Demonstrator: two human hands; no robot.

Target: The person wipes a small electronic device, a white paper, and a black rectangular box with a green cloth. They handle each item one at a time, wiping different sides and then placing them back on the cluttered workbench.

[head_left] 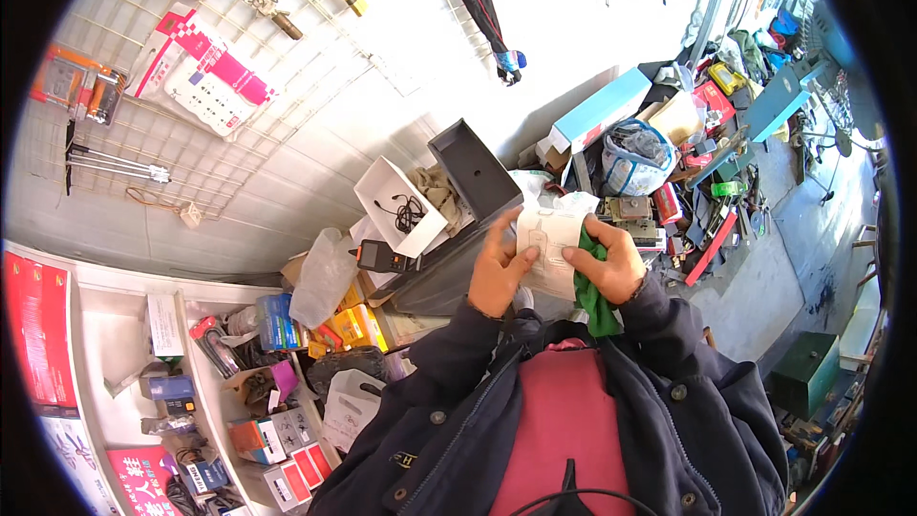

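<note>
A creased white paper sheet (551,229) with line drawings on it is stretched between my two hands in front of my chest. Its left edge is pinched by my left hand (499,268), thumb on the front and fingers behind. At the other edge my right hand (611,263) grips it, thumb pressed on the face of the sheet. Soft green material (595,301) hangs beneath my right palm; whether my fingers hold it too, I cannot tell. Behind the paper lies some crumpled clear plastic.
Left of my hands, an open white box (399,205) with a black cable stands beside a dark grey tray (475,170) and a handheld device (379,256). Shelves (205,363) packed with boxes fill the lower left. Tools and a woven bag (637,158) crowd the right.
</note>
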